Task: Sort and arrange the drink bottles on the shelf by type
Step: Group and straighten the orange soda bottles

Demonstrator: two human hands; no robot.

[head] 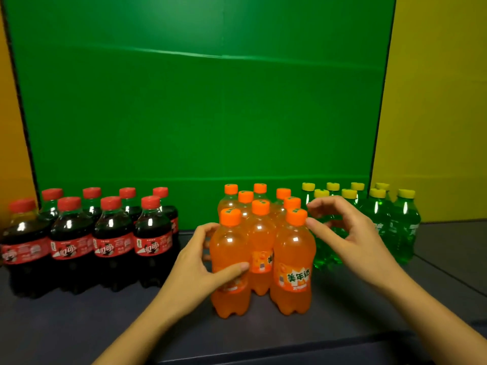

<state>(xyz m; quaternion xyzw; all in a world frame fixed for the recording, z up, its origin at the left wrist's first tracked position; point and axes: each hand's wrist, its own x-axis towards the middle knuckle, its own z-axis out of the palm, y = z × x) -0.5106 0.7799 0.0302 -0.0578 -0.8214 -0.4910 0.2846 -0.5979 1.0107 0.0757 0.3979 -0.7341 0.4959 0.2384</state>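
— Head view: where are the orange soda bottles (259, 233)?
— Clustered mid-shelf (369, 306), between cola bottles (71, 233) and green bottles (403, 225). Left hand (200, 262) wraps the front-left orange bottle (229, 241); right hand (353, 233) hovers loose-fingered beside the front-right cap (296, 216), gripping nothing.

A creased green board (197, 114) stands at the far side. A yellow wall (434, 101) shows to its right. An orange-yellow wall (10, 133) shows to its left.
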